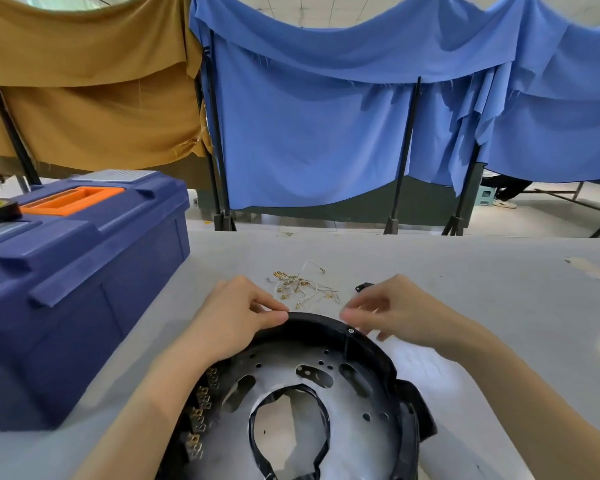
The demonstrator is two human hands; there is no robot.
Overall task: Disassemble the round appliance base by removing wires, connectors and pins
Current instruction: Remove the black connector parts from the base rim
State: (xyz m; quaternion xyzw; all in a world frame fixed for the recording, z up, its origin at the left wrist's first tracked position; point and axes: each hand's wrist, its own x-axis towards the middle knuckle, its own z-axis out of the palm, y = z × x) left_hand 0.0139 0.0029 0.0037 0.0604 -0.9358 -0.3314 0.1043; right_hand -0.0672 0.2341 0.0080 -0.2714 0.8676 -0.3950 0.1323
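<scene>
My left hand (238,315) pinched the base (378,355) rim. My right hand (392,308) hung blurred beside it; I couldn't tell its grip.

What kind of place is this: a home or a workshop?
Probably a workshop or factory hall: a blue toolbox stands on a grey worktable, cloth screens hang on metal frames behind it, and loose wires lie beyond the round appliance base.

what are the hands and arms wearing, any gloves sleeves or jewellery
Nothing worn shows. The left hand and right hand are gloveless, both forearms are bare to the frame's bottom edge with no sleeves, and no watch, ring or band is visible.
</scene>
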